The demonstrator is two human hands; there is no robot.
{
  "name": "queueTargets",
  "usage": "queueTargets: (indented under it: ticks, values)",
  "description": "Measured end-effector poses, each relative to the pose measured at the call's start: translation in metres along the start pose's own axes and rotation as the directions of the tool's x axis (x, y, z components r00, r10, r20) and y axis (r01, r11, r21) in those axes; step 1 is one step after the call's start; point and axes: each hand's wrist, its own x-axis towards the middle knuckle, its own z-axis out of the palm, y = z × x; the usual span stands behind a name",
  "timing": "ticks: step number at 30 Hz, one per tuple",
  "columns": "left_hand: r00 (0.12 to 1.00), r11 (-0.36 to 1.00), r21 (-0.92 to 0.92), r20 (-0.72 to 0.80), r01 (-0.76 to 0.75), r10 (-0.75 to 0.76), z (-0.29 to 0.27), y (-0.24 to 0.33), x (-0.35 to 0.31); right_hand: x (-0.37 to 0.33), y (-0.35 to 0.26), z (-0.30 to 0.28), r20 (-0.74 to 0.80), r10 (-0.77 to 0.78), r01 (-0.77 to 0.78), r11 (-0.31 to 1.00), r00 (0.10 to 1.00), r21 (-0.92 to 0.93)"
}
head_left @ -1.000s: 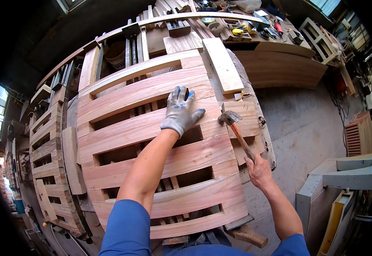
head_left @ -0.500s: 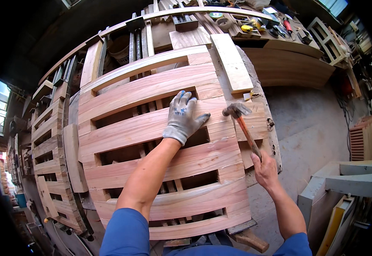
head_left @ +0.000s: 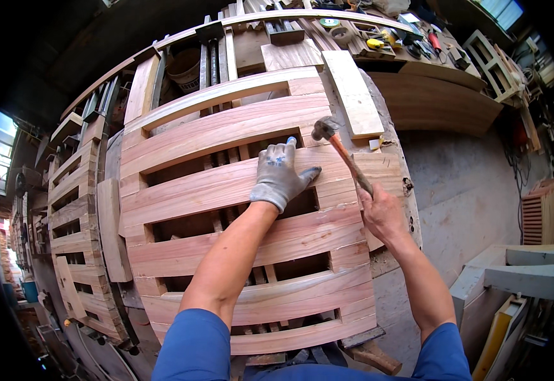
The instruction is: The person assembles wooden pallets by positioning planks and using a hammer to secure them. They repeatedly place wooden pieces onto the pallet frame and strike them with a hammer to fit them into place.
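Observation:
A pale pinkish wooden slatted panel (head_left: pixel 226 184), with long boards and dark slots between them, lies before me. My left hand (head_left: pixel 279 170), in a grey glove, bears on one of its boards near the right end. Several of its fingers bend over the board's far edge into a slot, and the thumb points right. Bare, my right hand (head_left: pixel 381 211) is wrapped round the handle of a hammer (head_left: pixel 348 159) with a worn orange and brown handle. The hammer's dark head hangs over the panel's right end, right of the glove; whether it touches the wood is unclear.
Left of the panel stands a second slatted panel (head_left: pixel 73 222), with a loose board (head_left: pixel 113 228) between them. A pale plank (head_left: pixel 353 95) lies at the far right. Tools and tape crowd a back bench (head_left: pixel 410 41). A grey frame (head_left: pixel 524 279) stands at right.
The hammer and my right hand have shifted left and up over the panel. My left hand's fingers have bent more over the board's edge. The view has shifted slightly.

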Motion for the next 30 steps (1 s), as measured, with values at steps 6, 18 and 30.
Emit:
queueTargets:
  ticks: [6,18,30]
  values:
    - [1.000,1.000,0.001,0.003,0.002,-0.002,0.002,-0.001,-0.002,-0.003,-0.016,-0.017,-0.114,-0.026,0.044,0.986,0.993,0.160]
    - [0.988,0.990,-0.012,0.066,-0.140,0.140,-0.005,0.003,0.003,-0.009,0.018,-0.013,-0.142,0.049,-0.035,0.995,0.989,0.098]
    - [0.988,0.989,-0.019,0.045,-0.144,0.145,-0.002,0.001,0.003,-0.009,0.021,-0.022,-0.224,-0.030,0.053,0.994,0.974,0.096]
